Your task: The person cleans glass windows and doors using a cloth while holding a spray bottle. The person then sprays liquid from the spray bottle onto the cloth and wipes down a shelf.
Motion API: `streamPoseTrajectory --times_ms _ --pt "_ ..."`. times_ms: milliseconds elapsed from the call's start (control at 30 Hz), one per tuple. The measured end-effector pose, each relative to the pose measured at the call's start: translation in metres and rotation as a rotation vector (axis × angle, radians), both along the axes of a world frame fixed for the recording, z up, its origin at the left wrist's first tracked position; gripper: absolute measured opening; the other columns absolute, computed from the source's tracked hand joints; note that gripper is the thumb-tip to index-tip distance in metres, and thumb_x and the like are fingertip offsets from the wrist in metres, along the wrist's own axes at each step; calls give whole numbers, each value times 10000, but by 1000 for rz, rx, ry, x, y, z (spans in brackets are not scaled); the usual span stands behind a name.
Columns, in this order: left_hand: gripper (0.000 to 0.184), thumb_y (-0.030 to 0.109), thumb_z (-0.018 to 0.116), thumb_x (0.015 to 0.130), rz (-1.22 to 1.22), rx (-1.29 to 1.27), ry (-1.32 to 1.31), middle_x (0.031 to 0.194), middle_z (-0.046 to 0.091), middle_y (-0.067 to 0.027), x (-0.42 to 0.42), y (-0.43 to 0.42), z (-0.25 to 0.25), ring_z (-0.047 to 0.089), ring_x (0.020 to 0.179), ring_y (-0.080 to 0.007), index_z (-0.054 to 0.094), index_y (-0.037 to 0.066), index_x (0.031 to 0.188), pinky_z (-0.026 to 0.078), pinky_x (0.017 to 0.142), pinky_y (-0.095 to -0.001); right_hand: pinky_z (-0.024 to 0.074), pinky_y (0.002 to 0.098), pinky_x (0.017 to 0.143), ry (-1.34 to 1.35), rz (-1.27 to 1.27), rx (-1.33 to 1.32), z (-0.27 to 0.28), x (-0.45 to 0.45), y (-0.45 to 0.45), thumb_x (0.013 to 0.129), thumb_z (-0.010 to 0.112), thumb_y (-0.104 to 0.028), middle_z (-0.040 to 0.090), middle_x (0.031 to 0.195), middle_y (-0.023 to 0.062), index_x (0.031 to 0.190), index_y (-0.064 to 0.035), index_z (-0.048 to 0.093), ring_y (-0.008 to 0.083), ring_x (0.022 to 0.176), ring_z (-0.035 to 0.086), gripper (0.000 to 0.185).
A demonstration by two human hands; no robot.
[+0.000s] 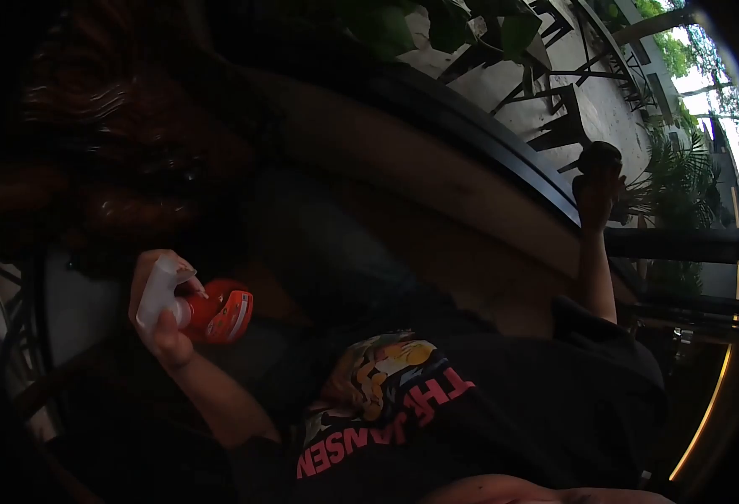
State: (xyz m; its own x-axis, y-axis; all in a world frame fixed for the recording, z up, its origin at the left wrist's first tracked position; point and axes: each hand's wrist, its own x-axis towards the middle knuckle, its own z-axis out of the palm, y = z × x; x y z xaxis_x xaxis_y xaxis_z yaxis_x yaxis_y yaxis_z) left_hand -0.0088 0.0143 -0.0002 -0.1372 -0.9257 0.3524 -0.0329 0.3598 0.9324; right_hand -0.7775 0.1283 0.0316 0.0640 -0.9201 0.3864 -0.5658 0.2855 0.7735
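Observation:
My left hand [161,307] is closed around the white trigger head of a red spray bottle [228,312]. The bottle lies tilted on its side in the picture, its red body pointing right, with a printed label. Far off at the upper right, my right hand [598,200] is raised at the end of a stretched arm. Its fingers are closed on a dark, rounded object [600,157], too dark to name. Behind that hand is the bright outdoor scene; whether the object touches a glass pane, I cannot tell.
A long dark frame or ledge [504,147] runs diagonally across the view. Beyond it stand dark chairs and tables [558,118] on a pale floor, with plants [680,176]. Carved, glossy brown wood [109,109] fills the upper left. My black printed shirt [487,403] is below.

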Motion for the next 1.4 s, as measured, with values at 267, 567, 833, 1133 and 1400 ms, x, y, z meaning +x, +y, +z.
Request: streamPoseTrajectory --times_ms 267,567,833,1133,1400 --pt "688 626 469 889 -27 80 13 945 542 -142 -10 5 5 557 688 -177 600 -39 1008 449 481 -271 236 532 1187 -467 -117 -729 -83 -22 16 942 557 -238 225 1565 345 1553 35 196 479 1463 222 761" --pt "706 591 561 861 -131 260 188 1025 487 -155 -21 -13 0 536 760 -180 488 -50 1147 487 577 -285 395 476 1094 -583 -318 -1227 -52 -140 99 821 587 -99 549 1315 327 1361 65 486 475 1244 513 573" --pt "681 558 587 853 -219 263 158 1067 466 -157 -88 -46 16 531 784 -196 485 -38 1168 497 582 -297 404 426 1096 -1031 -863 -884 -64 -241 182 849 532 -158 599 1325 260 1346 -29 569 440 1241 554 515" --pt "660 548 589 854 -256 245 126 1086 464 -164 -112 -55 24 533 779 -208 500 -32 1157 500 574 -305 392 403 1108 -955 -1104 -513 -106 -278 171 853 501 -211 562 1407 190 1414 -87 545 372 1316 519 576" --pt "679 560 565 863 -227 317 182 1070 479 -148 -95 -41 -13 533 776 -197 496 -41 1171 491 585 -303 447 422 1057 -963 -1167 -473 -86 -238 136 855 522 -232 588 1356 219 1327 -76 612 382 1257 564 506"
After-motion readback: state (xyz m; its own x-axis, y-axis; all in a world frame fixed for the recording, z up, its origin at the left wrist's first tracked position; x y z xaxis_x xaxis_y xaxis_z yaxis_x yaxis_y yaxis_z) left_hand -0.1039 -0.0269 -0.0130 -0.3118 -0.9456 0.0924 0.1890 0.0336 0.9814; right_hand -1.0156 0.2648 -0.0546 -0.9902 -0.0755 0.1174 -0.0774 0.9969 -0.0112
